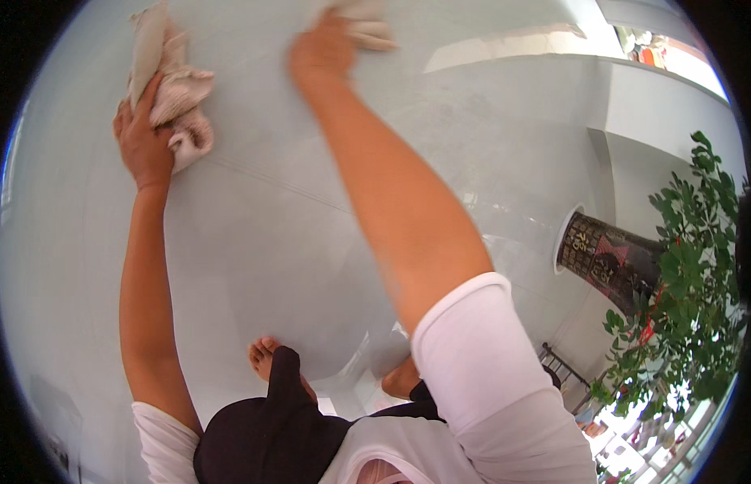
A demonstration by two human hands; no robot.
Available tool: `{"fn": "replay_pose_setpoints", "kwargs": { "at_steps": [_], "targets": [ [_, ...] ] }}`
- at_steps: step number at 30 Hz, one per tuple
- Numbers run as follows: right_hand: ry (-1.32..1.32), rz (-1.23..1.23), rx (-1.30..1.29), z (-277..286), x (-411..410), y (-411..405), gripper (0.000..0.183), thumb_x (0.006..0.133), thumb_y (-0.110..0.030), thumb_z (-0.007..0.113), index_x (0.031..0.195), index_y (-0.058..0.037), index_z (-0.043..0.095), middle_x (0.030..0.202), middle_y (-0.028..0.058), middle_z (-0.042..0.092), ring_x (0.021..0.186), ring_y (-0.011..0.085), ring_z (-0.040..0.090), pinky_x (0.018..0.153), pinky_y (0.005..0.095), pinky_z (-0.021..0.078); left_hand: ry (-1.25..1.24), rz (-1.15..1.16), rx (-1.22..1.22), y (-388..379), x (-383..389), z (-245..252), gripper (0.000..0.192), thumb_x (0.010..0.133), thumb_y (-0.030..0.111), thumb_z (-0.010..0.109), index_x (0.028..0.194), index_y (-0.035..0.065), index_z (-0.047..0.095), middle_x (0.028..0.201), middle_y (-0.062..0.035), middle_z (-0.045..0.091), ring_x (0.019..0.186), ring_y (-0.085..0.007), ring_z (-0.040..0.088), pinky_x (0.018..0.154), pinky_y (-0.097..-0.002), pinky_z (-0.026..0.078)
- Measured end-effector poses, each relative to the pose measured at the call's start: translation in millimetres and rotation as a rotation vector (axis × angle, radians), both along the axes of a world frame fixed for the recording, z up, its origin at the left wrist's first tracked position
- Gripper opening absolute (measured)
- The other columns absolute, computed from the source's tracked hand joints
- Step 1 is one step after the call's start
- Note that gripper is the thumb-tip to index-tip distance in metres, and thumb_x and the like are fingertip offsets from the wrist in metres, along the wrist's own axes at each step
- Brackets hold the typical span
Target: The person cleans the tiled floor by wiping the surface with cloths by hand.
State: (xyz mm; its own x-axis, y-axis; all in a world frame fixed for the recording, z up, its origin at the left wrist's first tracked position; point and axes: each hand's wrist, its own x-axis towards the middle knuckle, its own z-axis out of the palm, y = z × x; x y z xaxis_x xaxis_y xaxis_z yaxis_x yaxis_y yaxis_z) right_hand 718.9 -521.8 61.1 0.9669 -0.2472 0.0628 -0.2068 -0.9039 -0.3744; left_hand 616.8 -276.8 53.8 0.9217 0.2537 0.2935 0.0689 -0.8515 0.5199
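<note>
My left hand (142, 142) lies on a crumpled pink-and-cream cloth (179, 100), its fingers gripping the near end. The cloth is bunched up on the glossy pale grey tile floor (272, 254). Farther over, my right hand (324, 54) is blurred and holds a folded pale cloth (370, 33) against the same floor. Part of that cloth is cut off by the top of the view, and the fingertips of the right hand are hidden.
To the right stands a dark decorated plant pot (605, 254) on a white saucer (566, 239), bearing a leafy green plant (690, 266). A white wall ledge (660, 103) runs at upper right. My bare feet (263, 354) are on the floor. Dark metal railing (566, 366) shows beyond my right sleeve.
</note>
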Motion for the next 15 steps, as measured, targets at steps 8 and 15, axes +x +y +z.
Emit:
{"fn": "replay_pose_setpoints", "kwargs": {
  "at_steps": [8,15],
  "targets": [
    [0.214,0.097,1.064,109,4,6,0.036,0.091,-0.022,0.056,0.123,-0.0063,0.058,0.103,0.0085,0.065,0.093,0.0218,0.059,0.082,0.0373,0.0496,-0.183,-0.049,-0.041,16,-12,-7,0.061,0.078,0.007,0.066,0.134,0.0317,0.059,0.144,-0.0011,0.051,0.126,-0.0296,0.046,0.108,-0.0377,0.037],
    [0.243,-0.337,0.619,259,-151,-258,0.045,0.094,-0.025,0.056,0.135,-0.0079,0.053,0.111,0.0042,0.06,0.099,0.0146,0.054,0.085,0.033,0.0459,-0.121,-0.019,-0.059,-4,-6,6,0.063,0.073,0.02,0.073,0.133,0.0333,0.058,0.135,0.0019,0.055,0.117,-0.0312,0.048,0.094,-0.0388,0.05]
  ]
}}
